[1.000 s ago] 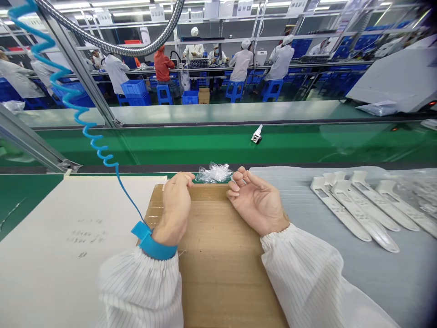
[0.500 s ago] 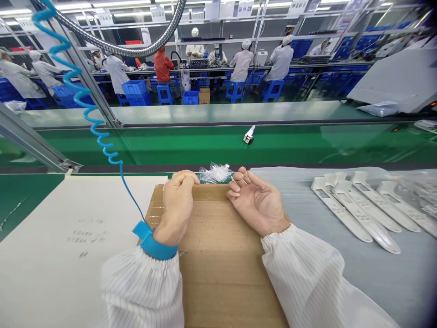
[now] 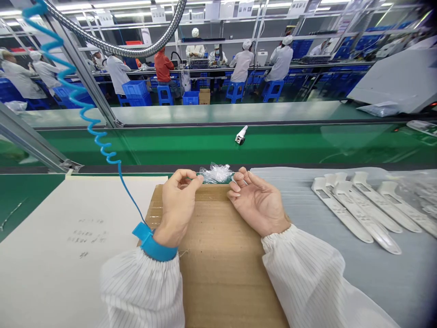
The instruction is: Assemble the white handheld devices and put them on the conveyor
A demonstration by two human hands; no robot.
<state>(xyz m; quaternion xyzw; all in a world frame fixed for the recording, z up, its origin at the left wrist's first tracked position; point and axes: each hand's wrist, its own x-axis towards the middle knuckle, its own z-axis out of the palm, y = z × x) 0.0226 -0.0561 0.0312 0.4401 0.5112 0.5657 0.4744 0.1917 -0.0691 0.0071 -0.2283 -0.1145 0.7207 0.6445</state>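
Observation:
My left hand (image 3: 177, 205) rests on a brown cardboard sheet (image 3: 218, 264), its thumb and forefinger pinched together close to a crumpled clear plastic bag (image 3: 215, 173); what they pinch is too small to name. A blue wrist strap (image 3: 153, 243) with a coiled blue cord (image 3: 85, 114) circles that wrist. My right hand (image 3: 257, 202) lies palm up on the cardboard, fingers curled loosely, fingertips beside the bag, nothing visible in it.
Several long white plastic housings (image 3: 358, 212) lie on grey foam sheet (image 3: 392, 273) at right. A white sheet (image 3: 61, 246) lies at left. A small white part (image 3: 241, 135) rides the green conveyor belt (image 3: 290, 143). Other workers sit at benches beyond.
The left hand's pinched fingers have moved a little right, toward the plastic bag. The small white part on the conveyor has drifted left. The right hand has hardly moved.

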